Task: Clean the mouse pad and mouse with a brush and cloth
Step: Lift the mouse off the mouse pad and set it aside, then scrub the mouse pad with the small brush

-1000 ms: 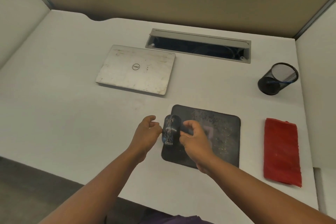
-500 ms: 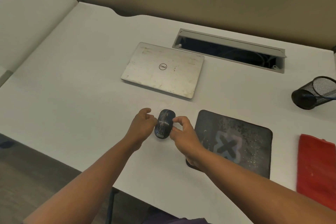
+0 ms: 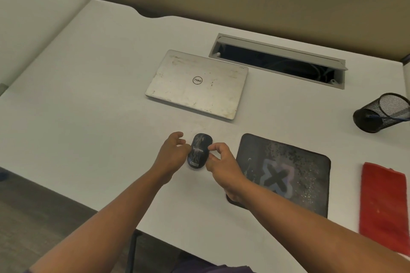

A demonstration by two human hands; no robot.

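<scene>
A dark patterned mouse (image 3: pixel 199 150) rests on the white desk, just left of the mouse pad. My left hand (image 3: pixel 172 155) presses against its left side and my right hand (image 3: pixel 221 162) pinches its right side with thumb and fingers. The black mouse pad (image 3: pixel 299 162) has a pale X logo and is speckled with light dust; my right wrist covers its near left corner. A folded red cloth (image 3: pixel 383 201) lies to the right of the pad. I cannot make out a brush.
A closed silver laptop (image 3: pixel 197 83) lies behind the mouse. An open cable slot (image 3: pixel 277 62) runs along the back. A black mesh cup (image 3: pixel 381 113) lies tipped at the far right with something blue inside. The desk's front edge (image 3: pixel 111 210) is close to me.
Both hands carried the mouse off the pad's left part and set it on the bare desk to the left. The pad's logo is now uncovered, and the view shifted left.
</scene>
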